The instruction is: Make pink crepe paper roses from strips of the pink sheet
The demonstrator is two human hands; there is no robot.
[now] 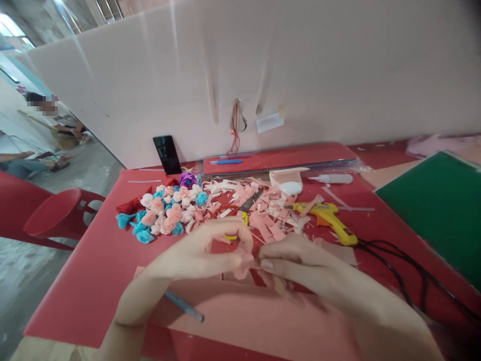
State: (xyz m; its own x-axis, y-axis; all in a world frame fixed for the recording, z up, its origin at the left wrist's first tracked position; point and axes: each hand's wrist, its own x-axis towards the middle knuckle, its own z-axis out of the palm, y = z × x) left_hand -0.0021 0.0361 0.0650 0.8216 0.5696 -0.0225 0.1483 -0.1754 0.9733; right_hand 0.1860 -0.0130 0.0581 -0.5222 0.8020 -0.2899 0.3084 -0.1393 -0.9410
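Between thumb and fingers, my left hand (210, 250) pinches a small pink paper flower (242, 266). My right hand (300, 260) closes its fingertips at the flower's right side, on its thin end, which is partly hidden. Below both hands lies a pink paper sheet (255, 316), with a grey-blue pen (184, 305) on its left part. Just beyond my fingers are pink paper scraps (266, 225) and scissors with a grey blade (251, 200). A yellow glue gun (334, 220) rests to the right of my right hand.
Finished paper flowers (165, 215) in pink, white and blue are heaped at left. A phone (167, 154) leans on the white partition (319, 75). A glue bottle (332, 179), a green board (432, 210) and black cables (394, 265) lie right. Red stool (56, 213) and seated people are left.
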